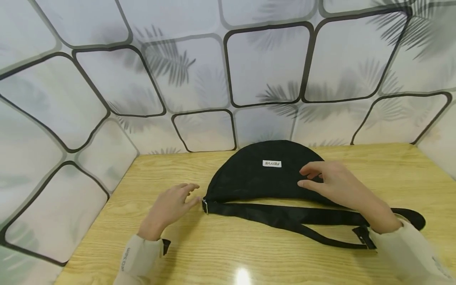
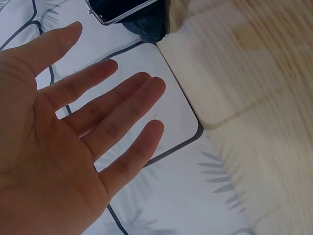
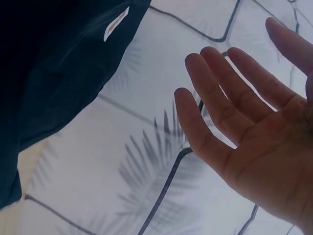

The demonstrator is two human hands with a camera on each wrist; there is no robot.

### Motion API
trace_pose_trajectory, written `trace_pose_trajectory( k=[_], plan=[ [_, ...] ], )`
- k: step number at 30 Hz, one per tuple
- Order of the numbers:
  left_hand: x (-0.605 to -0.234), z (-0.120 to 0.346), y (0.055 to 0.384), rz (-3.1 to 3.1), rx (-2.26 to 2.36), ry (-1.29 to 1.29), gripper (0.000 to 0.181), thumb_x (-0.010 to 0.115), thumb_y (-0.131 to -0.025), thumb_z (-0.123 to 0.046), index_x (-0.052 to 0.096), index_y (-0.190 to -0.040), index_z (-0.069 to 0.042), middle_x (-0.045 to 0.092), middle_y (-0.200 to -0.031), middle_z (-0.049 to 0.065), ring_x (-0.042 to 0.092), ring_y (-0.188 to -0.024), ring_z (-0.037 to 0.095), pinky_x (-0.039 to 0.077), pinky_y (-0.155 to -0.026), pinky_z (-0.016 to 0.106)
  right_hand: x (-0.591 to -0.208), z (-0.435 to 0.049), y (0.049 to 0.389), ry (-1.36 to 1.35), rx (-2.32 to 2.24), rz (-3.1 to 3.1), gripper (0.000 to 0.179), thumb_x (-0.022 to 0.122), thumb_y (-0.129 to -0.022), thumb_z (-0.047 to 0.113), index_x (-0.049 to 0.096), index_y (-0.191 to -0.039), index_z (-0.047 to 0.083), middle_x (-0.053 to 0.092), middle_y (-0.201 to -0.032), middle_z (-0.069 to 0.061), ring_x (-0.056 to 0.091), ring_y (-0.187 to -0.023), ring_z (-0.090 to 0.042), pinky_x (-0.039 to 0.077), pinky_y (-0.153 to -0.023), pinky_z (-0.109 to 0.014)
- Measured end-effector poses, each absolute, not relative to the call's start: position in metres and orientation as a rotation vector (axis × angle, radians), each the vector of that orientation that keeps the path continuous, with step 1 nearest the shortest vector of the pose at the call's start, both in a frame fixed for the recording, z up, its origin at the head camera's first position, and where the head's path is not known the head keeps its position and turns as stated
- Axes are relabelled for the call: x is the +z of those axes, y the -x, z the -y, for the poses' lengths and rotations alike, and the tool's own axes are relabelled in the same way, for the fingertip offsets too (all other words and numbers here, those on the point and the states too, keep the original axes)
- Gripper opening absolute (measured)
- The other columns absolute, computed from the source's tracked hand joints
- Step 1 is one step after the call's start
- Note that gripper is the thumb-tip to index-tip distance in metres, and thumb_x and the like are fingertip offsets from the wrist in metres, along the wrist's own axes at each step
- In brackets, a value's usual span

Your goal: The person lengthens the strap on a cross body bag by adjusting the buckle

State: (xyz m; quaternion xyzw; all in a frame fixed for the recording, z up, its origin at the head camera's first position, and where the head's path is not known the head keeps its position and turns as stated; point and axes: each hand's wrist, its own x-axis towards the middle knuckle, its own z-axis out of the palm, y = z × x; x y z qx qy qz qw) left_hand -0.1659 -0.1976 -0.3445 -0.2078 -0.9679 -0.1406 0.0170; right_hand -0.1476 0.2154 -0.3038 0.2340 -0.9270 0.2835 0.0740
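Observation:
A black half-moon bag (image 1: 246,174) lies on the table, its white label (image 1: 272,163) upside down in the head view. Along its near side runs a black strap (image 1: 256,211), with a metal buckle (image 1: 205,206) at the left end. My left hand (image 1: 171,209) is beside that buckle, fingers loosely extended and holding nothing; the left wrist view shows its palm and the metal edge (image 2: 128,13) above. Over the bag's right part hovers my right hand (image 1: 336,184), with relaxed fingers and nothing in them. My right forearm hides part of the strap.
The strap's looped end (image 1: 409,217) and a dark clip (image 1: 364,236) lie by the right sleeve (image 1: 406,247). Behind the light wooden table (image 1: 213,253) rises a patterned wall covering (image 1: 199,75), and it continues on the left side.

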Motion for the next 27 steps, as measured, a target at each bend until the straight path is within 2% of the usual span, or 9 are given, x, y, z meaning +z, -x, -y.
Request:
trace_pose_trajectory(
  k=[13, 27],
  plan=[
    [-0.347, 0.196, 0.172, 3.005, -0.767, 0.76, 0.029, 0.064, -0.102, -0.02, 0.069, -0.121, 0.002, 0.071, -0.115, 0.015, 0.069, -0.098, 0.029, 0.056, -0.081, 0.047, -0.317, -0.175, 0.161, -0.792, 0.975, 2.786, 0.018, 0.076, -0.093, 0.018, 0.075, -0.104, 0.003, 0.073, -0.099, -0.005, 0.068, -0.085, -0.018, 0.055, -0.074, -0.038],
    [-0.349, 0.197, 0.174, 3.052, -0.917, 0.736, 0.032, 0.064, -0.102, -0.021, 0.068, -0.123, 0.004, 0.071, -0.11, 0.014, 0.068, -0.096, 0.03, 0.056, -0.083, 0.046, -0.327, -0.144, 0.174, -0.975, 1.134, 2.764, 0.015, 0.075, -0.093, 0.011, 0.074, -0.1, -0.001, 0.073, -0.089, 0.0, 0.068, -0.078, -0.012, 0.055, -0.07, -0.03]
  ],
)
